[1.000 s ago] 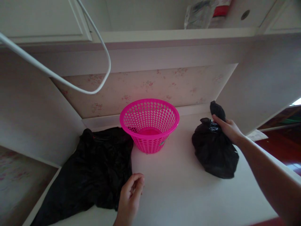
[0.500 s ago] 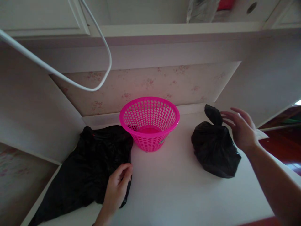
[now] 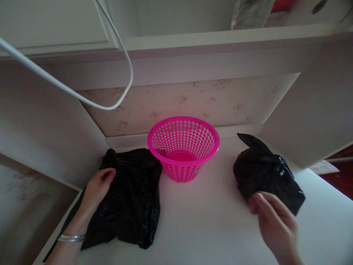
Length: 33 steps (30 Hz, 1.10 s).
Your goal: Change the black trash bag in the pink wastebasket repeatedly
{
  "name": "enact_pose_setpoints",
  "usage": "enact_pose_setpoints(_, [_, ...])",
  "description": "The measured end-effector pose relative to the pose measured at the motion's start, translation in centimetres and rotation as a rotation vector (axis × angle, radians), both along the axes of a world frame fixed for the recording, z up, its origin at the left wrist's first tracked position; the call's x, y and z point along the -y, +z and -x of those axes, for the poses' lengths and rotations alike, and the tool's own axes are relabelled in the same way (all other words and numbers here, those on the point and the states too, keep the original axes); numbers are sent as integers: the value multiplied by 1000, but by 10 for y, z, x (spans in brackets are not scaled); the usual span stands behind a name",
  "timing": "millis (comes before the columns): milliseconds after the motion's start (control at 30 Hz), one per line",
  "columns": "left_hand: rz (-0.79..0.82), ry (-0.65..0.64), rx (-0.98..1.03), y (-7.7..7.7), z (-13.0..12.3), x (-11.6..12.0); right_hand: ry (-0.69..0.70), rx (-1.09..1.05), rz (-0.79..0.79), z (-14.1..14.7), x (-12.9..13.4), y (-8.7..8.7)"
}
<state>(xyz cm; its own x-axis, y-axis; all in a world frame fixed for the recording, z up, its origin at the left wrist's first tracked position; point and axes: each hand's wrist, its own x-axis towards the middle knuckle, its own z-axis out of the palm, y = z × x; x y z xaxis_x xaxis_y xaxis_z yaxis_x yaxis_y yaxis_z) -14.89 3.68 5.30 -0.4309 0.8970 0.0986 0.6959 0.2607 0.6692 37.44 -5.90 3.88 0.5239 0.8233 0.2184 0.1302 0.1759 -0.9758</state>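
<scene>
on the white tabletop (image 3: 198, 228), the left hand (image 3: 96, 187), curled, grip unclear, is at the spread bag (image 3: 132, 198); the right hand (image 3: 278, 224), half-curled, seems empty by the knotted bag (image 3: 250, 171). slack plastic wants a gathered pinch.

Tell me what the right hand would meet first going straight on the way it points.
Probably the right black bag: the fingers of the right hand overlap its near edge in view. Depth is unclear from this one view, so the hand might pass above it.
</scene>
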Motion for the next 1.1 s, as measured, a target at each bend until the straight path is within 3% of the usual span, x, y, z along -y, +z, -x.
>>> enact_pose_setpoints(67, [13,17,-55,-3,15,-21,180,-183,161,32,0,-11])
enact_pose_setpoints(167, [28,40,-165,-3,28,-45,487,-196,404,76,-2,-30])
enact_pose_setpoints(267, [53,31,-291,-2,33,-58,728,-182,499,109,1,-51])
enact_pose_setpoints(333, [86,-12,-369,0,32,-63,794,-214,530,124,4,-65])
enact_pose_setpoints(467, [181,-102,-499,6,26,-72,760,-284,558,136,3,-81])
enact_pose_setpoints(700, [281,-214,-679,9,29,-85,714,-284,557,130,-2,-81])
enact_pose_setpoints(867, [261,-224,-739,8,34,-84,723,-290,561,134,-4,-83])
enact_pose_setpoints(1100, [185,-242,-767,17,34,-73,742,-282,564,136,-4,-86])
